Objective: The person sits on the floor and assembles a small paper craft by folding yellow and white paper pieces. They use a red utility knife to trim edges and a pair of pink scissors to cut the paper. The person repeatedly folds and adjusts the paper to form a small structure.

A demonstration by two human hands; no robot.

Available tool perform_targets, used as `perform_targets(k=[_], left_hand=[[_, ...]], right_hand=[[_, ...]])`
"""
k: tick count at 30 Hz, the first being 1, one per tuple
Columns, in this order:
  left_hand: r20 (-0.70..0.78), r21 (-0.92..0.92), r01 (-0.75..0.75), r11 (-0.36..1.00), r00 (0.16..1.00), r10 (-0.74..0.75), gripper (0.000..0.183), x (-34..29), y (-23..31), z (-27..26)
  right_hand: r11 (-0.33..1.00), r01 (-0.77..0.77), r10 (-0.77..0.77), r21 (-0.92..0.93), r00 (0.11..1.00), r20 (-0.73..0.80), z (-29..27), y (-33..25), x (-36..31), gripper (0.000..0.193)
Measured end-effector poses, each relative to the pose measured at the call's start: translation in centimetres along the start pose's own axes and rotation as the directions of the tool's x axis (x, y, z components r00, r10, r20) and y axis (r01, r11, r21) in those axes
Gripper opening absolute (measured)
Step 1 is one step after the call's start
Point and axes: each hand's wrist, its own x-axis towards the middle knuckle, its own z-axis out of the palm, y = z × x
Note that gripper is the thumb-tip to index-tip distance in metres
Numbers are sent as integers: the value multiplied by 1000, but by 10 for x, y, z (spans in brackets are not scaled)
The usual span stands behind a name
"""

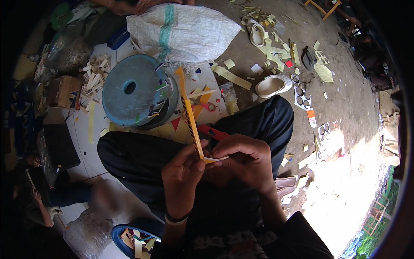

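Both hands pinch 1 long yellow strip over the lap

The left hand [183, 172] clamps thumb and fingers on the yellow strip [189, 114] near its lower end; the right hand [246, 155] nips the pale tip just beside them. Better, I'd judge, to keep both grips close and the strip taut. Beyond the fingertips lies a white woven sack [181, 28]; right of the right hand's fingers, an orange-and-white card [311, 117]

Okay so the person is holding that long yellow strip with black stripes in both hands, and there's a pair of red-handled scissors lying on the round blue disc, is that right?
Not quite. Both the left hand and right hand do hold the long yellow strip with black stripes, but the head view shows the red-handled scissors lying on the floor beside the round blue disc, not on it.
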Motion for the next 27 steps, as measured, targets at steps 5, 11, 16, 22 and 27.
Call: perform_targets(k=[5, 11, 16, 22, 27], left_hand=[[15, 6, -42, 999, 999, 42, 44, -2, -1, -2], [-12, -67, -1, 998, 1000, 0, 41, -4, -4, -2], [-111, 19, -35, 999, 993, 37, 40, -8, -9, 5], [-124, 73, -100, 992, 986, 108, 41, -12, -8, 8], [-97, 144, -179, 973, 976, 194, 40, -10, -8, 9]], right_hand=[[997, 36, -37, -70, 999, -9, 2, -2, 1, 25], [995, 58, -60, -82, 998, -20, 3, -3, 0, 26], [983, 106, -109, -150, 994, -11, 3, -2, 0, 26], [972, 150, -146, -183, 989, 34, 3, -8, 3, 25], [992, 95, -92, -88, 995, 37, 6, -12, 2, 27]])
